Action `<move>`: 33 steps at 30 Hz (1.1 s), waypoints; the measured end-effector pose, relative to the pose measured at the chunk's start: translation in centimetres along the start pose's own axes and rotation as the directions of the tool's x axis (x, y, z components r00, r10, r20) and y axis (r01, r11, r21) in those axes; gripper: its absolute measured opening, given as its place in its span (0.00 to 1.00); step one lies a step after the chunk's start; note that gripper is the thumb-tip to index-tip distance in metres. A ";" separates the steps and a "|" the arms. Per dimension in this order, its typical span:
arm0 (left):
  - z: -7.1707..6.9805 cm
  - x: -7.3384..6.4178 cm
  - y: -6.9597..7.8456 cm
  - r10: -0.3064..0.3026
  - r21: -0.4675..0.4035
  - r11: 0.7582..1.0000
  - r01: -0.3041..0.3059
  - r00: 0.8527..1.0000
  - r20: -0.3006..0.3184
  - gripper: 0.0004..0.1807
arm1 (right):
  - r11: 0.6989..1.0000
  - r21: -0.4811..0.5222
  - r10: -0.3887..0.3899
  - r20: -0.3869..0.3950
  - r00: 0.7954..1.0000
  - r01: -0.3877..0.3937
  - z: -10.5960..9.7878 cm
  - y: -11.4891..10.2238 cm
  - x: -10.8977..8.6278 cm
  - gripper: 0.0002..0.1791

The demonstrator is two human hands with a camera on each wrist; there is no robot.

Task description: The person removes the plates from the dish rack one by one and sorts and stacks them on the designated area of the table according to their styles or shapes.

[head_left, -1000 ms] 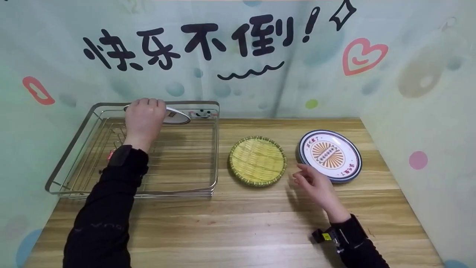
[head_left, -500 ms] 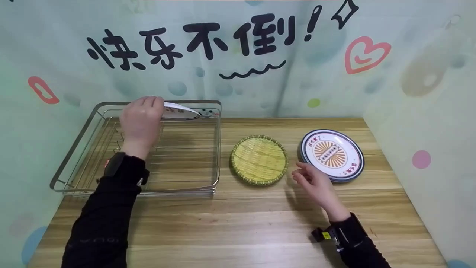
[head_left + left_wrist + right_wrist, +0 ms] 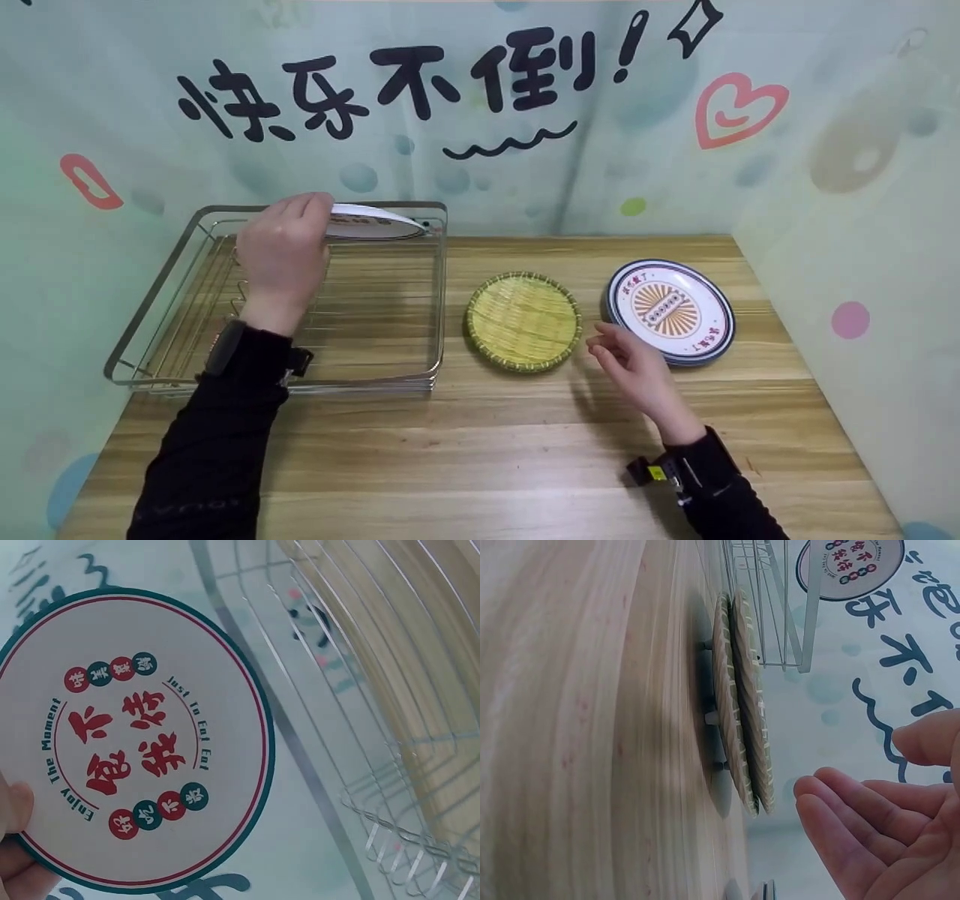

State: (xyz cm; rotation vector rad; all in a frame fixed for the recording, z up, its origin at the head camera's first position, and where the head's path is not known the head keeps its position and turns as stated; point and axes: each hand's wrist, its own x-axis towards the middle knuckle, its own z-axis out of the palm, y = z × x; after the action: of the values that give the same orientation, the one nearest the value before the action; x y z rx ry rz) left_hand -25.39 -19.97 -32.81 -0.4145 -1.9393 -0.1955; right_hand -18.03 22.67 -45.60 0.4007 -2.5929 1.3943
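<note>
Over the back of the wire dish rack [image 3: 155, 292], my left hand [image 3: 281, 259] holds a white plate [image 3: 375, 223] by its edge. In the left wrist view the thumb presses on the face of that plate [image 3: 135, 739], which has a green rim and red lettering. The head view shows it steeply tilted, almost edge-on. My right hand [image 3: 634, 367] hovers with relaxed, slightly bent fingers and holds nothing. It is between a round woven bamboo tray [image 3: 523, 322] and a stack of blue-rimmed plates [image 3: 670, 313], partly overlapping the stack's near edge in the head view.
The right wrist view shows two bamboo trays [image 3: 742, 705] stacked, with small feet beneath. The rack has wire dividers [image 3: 240, 289] on its left side. A printed backdrop [image 3: 525, 180] rises directly behind the wooden table [image 3: 480, 465].
My left wrist has turned, and the plate has shifted right along the back of the rack and now shows more edge-on. The right hand has stayed almost still.
</note>
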 end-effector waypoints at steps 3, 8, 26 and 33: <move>-0.3 0.1 0.7 -0.015 -0.027 1.000 0.014 0.999 -0.033 0.13 | 1.000 0.004 0.004 0.002 1.000 -0.004 0.0 -0.2 0.0 0.21; -0.9 0.4 2.1 -0.035 -0.077 0.997 0.030 0.998 -0.054 0.18 | 1.000 0.022 -0.003 -0.001 1.000 0.003 0.1 -0.4 0.1 0.20; -2.0 1.0 7.3 0.002 -0.267 0.963 -0.029 0.995 -0.098 0.16 | 0.958 0.135 -0.255 0.010 0.967 0.252 1.8 -3.2 0.8 0.24; -2.0 0.7 8.8 -0.013 -0.358 0.934 -0.008 0.998 -0.056 0.15 | 0.930 0.141 -0.338 -0.035 0.940 0.340 2.5 -6.0 1.2 0.26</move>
State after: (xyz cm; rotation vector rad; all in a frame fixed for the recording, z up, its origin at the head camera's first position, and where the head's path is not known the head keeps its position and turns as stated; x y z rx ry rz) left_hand -20.67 -12.34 -31.84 -0.6389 -1.8476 -0.5625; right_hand -17.33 17.21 -41.87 0.8174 -2.2774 1.4537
